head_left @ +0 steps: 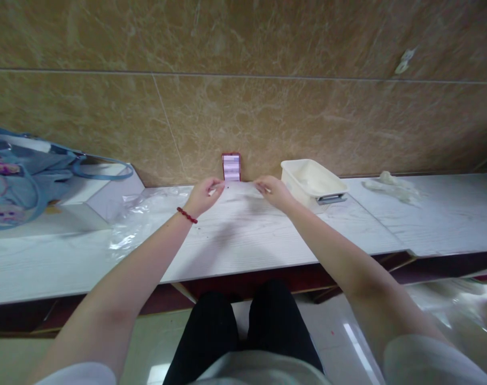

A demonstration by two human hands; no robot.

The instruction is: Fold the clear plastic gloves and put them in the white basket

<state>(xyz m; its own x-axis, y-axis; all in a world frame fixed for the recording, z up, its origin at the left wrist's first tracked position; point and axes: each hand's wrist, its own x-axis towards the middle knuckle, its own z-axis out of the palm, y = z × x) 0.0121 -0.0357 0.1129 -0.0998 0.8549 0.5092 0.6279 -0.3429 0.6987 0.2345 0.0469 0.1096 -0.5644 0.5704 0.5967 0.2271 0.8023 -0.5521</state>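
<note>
Both my arms reach forward over a white table (243, 240). My left hand (203, 195), with a red bead bracelet on its wrist, is closed in a pinch near the far edge. My right hand (272, 191) is also pinched, a short way to the right. A thin, almost invisible strand or film seems to stretch between the two hands; I cannot make out what it is. Just behind the hands a small red-framed phone (231, 167) leans upright against the brown marble wall.
A cream plastic tray (312, 182) sits right of my right hand. Crumpled clear plastic (137, 219) lies left of my left hand. A blue bag (22, 179) stands at the far left on a raised white box. Pale crumpled material (391, 184) lies far right.
</note>
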